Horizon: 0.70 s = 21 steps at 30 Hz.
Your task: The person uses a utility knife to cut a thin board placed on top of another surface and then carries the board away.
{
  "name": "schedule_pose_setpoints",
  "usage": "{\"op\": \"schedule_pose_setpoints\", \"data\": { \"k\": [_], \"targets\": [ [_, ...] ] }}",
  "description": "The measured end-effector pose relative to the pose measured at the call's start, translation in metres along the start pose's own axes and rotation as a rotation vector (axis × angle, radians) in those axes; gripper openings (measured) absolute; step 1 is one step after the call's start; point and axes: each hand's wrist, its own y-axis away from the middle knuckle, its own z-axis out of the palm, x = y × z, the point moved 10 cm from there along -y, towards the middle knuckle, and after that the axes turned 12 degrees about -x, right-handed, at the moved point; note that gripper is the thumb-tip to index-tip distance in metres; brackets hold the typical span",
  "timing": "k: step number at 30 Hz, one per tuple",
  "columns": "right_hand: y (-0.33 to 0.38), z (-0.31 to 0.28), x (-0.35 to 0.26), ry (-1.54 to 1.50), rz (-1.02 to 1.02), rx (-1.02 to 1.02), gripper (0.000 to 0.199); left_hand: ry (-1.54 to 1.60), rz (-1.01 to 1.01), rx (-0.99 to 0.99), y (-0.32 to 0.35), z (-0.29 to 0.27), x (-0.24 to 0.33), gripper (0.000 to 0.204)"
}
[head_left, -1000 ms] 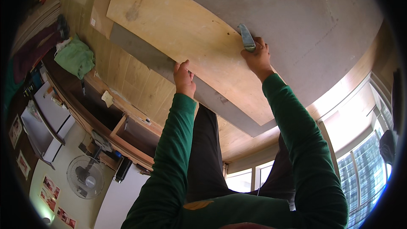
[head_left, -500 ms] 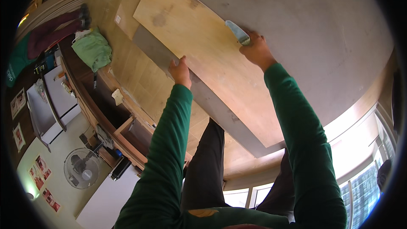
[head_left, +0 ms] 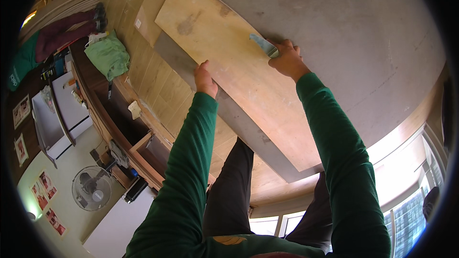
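1. Fingers of the left hand (head_left: 205, 79) lie flat and open, pressing the near edge of the plywood board (head_left: 239, 67), as half a second ago.
2. Board lies on the grey surface (head_left: 344, 33).
3. Right hand (head_left: 287, 59), closed on a pale blue scraper (head_left: 264, 45), has shifted slightly along the board's far edge.

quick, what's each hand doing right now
left hand: open, flat on the plywood board
right hand: closed on a pale blue tool
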Motion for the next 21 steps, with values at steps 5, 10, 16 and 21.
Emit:
{"op": "schedule_pose_setpoints", "data": {
  "k": [5,10,16,21],
  "targets": [
    [-0.001,0.001,-0.003,0.006,-0.023,-0.025,0.071,-0.041,-0.013,0.024,0.001,-0.01,0.002,0.049],
    [0.002,0.002,-0.006,0.023,-0.008,-0.038,0.071,-0.081,-0.002,0.033,0.002,-0.015,0.003,0.055],
    [0.002,0.001,-0.005,0.034,-0.007,-0.03,0.072,-0.099,-0.01,0.052,0.006,-0.007,0.004,0.052],
    [0.0,0.002,-0.005,0.05,-0.005,-0.024,0.072,-0.098,0.001,0.053,0.006,-0.007,0.005,0.046]
  ]
}}
